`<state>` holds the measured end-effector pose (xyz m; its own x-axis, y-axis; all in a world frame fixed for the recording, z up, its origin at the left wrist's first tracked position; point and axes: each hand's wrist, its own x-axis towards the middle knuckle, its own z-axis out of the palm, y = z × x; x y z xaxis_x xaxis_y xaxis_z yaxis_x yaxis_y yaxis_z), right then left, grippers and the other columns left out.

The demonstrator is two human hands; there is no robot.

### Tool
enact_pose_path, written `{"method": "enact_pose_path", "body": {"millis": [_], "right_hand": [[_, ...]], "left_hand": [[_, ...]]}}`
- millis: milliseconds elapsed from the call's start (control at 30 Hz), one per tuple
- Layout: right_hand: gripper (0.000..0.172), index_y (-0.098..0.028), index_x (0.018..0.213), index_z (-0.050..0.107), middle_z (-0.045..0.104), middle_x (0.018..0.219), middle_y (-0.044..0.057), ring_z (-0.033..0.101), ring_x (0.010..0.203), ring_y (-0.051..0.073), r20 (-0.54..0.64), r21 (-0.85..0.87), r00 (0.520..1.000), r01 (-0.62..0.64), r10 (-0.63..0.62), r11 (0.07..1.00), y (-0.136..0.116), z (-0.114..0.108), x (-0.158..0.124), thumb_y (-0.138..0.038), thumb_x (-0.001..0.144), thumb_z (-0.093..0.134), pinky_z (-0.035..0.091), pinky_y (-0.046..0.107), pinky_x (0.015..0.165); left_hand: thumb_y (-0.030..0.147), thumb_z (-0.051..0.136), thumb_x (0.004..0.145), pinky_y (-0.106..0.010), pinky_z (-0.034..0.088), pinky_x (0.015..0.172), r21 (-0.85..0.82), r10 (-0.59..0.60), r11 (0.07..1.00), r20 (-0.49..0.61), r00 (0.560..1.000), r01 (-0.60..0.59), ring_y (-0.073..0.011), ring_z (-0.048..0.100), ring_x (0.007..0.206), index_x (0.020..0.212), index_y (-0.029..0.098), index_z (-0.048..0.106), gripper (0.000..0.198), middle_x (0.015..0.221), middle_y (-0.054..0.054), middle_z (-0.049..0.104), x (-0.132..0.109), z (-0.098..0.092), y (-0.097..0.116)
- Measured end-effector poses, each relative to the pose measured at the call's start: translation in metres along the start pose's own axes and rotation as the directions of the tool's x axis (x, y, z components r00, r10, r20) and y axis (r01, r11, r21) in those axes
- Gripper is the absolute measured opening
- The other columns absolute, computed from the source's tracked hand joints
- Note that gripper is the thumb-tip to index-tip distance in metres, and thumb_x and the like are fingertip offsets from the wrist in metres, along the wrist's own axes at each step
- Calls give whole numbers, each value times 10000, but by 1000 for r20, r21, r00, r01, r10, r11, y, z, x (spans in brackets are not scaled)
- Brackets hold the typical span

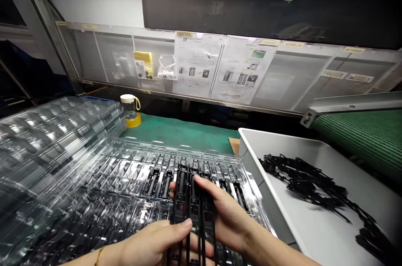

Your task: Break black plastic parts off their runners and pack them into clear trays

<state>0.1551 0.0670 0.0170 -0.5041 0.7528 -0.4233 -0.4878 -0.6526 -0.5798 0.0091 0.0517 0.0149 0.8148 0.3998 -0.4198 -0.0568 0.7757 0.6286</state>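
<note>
Several long black plastic frames (194, 203) are gathered side by side between my two hands. My left hand (169, 236) grips their near end from below, thumb on top. My right hand (224, 211) wraps the farther part from the right, its thumb pressed on the upper face. Beneath them lies a clear plastic tray (125, 169) with narrow slots. In its far row, black frames (153, 182) sit in slots to the left and right of my hands. My hands and the held frames hide the tray's middle.
A white bin (273, 199) with a pile of black parts (307, 178) stands at the right. Stacked clear trays (63, 132) rise at the left. Behind are a glass bottle (128, 106), a yellow tape roll (134, 120) and a green conveyor belt (367, 136).
</note>
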Motion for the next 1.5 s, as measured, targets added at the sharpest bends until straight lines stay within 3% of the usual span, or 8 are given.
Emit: {"method": "enact_pose_path", "body": {"millis": [400, 900, 1033, 1133, 1233, 1300, 1367, 1500], "right_hand": [[381, -45, 944, 543, 575, 931, 125, 540, 772, 157, -7, 0, 1000, 8, -8, 1000, -1, 4, -4, -342, 738, 423, 363, 287, 774], [259, -93, 922, 575, 607, 837, 102, 552, 731, 154, 16, -156, 984, 179, -179, 971, 1, 8, -12, -191, 690, 513, 408, 269, 674], [252, -128, 890, 591, 604, 868, 92, 541, 790, 193, -60, -316, 940, 301, -336, 900, -2, 10, -19, -238, 668, 541, 412, 324, 714], [237, -220, 912, 579, 549, 1010, 63, 471, 947, 222, -13, -562, 745, 546, -667, 621, -5, 5, -24, -249, 683, 523, 362, 364, 809], [229, -311, 886, 581, 443, 1149, 17, 343, 1076, 245, 424, -772, 562, 634, -710, 41, -6, -2, -25, -224, 685, 516, 273, 409, 878], [244, -367, 894, 570, 443, 1152, 15, 295, 1101, 267, 667, -738, 574, 594, -475, -319, -4, -5, -21, -235, 699, 504, 209, 480, 876], [304, -390, 972, 518, 441, 1158, 46, 255, 1116, 288, 718, -673, 629, 521, -297, -525, -4, -5, -18, -242, 708, 496, 149, 543, 854], [654, -311, 1174, 318, 252, 1273, 95, 121, 1159, 319, 668, -724, 689, 513, -281, -462, -10, -7, -19, -294, 587, 605, 90, 538, 883]], "left_hand": [[313, 346, 764, -268, 349, 771, 31, 34, 999, -132, 991, -30, -165, 542, 753, 816, 47, 603, 373, 835, -125, 606, 1, 4, -7], [309, 388, 766, -294, 312, 805, 208, 74, 973, 120, 990, -98, -207, 499, 875, 909, 84, 568, 322, 913, -102, 574, 5, -9, -6], [395, 501, 692, -294, 329, 755, 94, 84, 992, 48, 995, -88, -205, 530, 808, 899, 92, 554, 371, 852, -121, 588, 12, -19, -13], [413, 495, 689, -256, 360, 668, -199, -2, 980, -44, 999, -7, -200, 552, 781, 946, 114, 490, 395, 907, -122, 574, 12, -20, -10], [526, 424, 676, -277, 372, 656, -327, 26, 945, 24, 999, -17, -257, 547, 804, 923, 71, 483, 521, 845, -149, 581, 12, -15, -3], [518, 354, 717, -302, 370, 694, -375, 101, 925, 71, 992, -67, -247, 552, 782, 914, 65, 498, 515, 782, -136, 591, 11, -11, 2], [469, 317, 756, -319, 368, 714, -432, 157, 893, 38, 987, -125, -228, 555, 752, 903, 77, 512, 461, 741, -112, 593, 9, -6, 5], [247, 476, 728, -317, 355, 738, -391, 169, 889, -204, 964, -238, -186, 548, 711, 857, 125, 523, 183, 717, -56, 582, 0, 4, 6]]}}
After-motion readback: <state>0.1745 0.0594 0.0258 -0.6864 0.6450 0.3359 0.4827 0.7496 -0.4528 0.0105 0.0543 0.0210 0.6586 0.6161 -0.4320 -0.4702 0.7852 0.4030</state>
